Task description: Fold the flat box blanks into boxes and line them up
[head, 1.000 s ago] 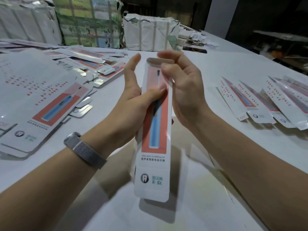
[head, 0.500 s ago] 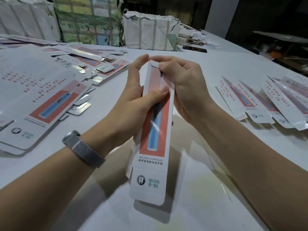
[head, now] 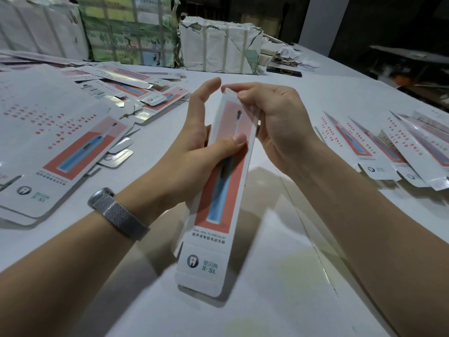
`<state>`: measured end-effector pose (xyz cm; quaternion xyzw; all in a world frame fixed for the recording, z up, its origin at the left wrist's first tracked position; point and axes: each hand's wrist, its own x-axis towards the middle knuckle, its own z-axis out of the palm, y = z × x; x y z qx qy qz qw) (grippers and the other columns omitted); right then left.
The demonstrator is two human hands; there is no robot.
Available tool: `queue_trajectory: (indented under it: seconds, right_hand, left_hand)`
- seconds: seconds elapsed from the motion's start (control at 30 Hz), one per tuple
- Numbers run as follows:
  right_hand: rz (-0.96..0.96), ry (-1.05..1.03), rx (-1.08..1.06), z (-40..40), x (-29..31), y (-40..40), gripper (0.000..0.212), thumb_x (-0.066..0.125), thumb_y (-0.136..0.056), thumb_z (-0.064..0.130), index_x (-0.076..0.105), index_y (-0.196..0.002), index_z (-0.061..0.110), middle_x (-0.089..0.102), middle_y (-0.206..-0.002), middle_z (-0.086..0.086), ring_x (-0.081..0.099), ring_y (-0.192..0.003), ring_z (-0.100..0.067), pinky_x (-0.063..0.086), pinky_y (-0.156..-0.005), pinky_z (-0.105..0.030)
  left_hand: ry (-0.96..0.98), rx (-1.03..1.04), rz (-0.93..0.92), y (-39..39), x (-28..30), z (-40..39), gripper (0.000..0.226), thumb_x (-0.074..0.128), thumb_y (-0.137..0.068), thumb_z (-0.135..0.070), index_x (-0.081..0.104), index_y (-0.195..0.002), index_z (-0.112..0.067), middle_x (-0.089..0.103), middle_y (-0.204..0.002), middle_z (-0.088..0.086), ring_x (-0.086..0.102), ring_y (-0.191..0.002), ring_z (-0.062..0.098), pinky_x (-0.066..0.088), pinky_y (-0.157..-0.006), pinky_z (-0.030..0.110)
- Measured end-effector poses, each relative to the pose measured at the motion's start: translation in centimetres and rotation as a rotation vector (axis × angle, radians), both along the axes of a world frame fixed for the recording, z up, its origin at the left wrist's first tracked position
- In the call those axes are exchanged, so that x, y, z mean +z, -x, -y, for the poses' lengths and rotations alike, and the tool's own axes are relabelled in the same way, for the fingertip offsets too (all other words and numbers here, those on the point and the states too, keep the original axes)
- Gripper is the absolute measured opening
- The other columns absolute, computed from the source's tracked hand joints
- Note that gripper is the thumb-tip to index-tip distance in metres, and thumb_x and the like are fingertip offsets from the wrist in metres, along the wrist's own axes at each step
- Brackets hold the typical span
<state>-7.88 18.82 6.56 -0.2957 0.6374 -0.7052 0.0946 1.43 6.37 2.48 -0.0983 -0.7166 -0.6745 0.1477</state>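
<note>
Box [head: 226, 188] up off the worktop [head: 279, 288], left hand [head: 194, 152] wrapped round its middle with thumb across the printed face, right hand [head: 274, 117] pinching the far end flap, which wants a square fold and clean tuck, I'd say.

Dim overhead light, soft shadows beneath the forearms, blurred wide-angle edges, dark background.

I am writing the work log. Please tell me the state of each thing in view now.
Box in hands: opened into a tube, near flap unfolded.
Left hand: grips the box's middle.
Right hand: pinches the far end flap.
Flat blanks: unfolded, piled loosely.
Boxes at right: overlapping in a row.
</note>
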Motion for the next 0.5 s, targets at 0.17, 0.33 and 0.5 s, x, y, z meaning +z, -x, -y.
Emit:
queue_trajectory:
  seconds: [0.17, 0.33, 0.5]
  right_hand:
    - [-0.161, -0.046, -0.003, -0.4, -0.1, -0.2, 0.029, 0.046, -0.099, 0.01, 0.075, -0.096, 0.013, 0.072, -0.108, -0.013, 0.066, -0.085, -0.012, 0.055, -0.074, -0.029]
    - [-0.188, 0.006, 0.033, 0.2, -0.6, -0.7, 0.024, 0.049, -0.099, 0.012, 0.071, -0.105, 0.008, 0.069, -0.101, -0.015, 0.064, -0.088, -0.016, 0.055, -0.084, -0.035]
    - [-0.145, 0.0, 0.081, 0.3, -0.5, -1.2, 0.025, 0.044, -0.102, 0.006, 0.068, -0.108, 0.011, 0.07, -0.106, -0.021, 0.064, -0.091, -0.02, 0.054, -0.092, -0.044]
  left_hand:
    - [0.012, 0.023, -0.025, 0.1, 0.1, 0.2, 0.074, 0.061, -0.093, -0.018, 0.02, -0.147, -0.048, 0.073, -0.099, 0.008, 0.07, -0.071, 0.021, 0.063, -0.071, 0.042]
    - [-0.019, 0.042, -0.04, 0.1, 0.3, 0.1, 0.069, 0.058, -0.093, -0.019, 0.022, -0.147, -0.045, 0.074, -0.097, 0.004, 0.069, -0.071, 0.019, 0.061, -0.071, 0.04]
    - [-0.058, 0.035, -0.033, -0.1, 0.4, 0.3, 0.067, 0.058, -0.093, -0.021, 0.025, -0.146, -0.045, 0.073, -0.093, 0.007, 0.068, -0.064, 0.024, 0.061, -0.066, 0.043]
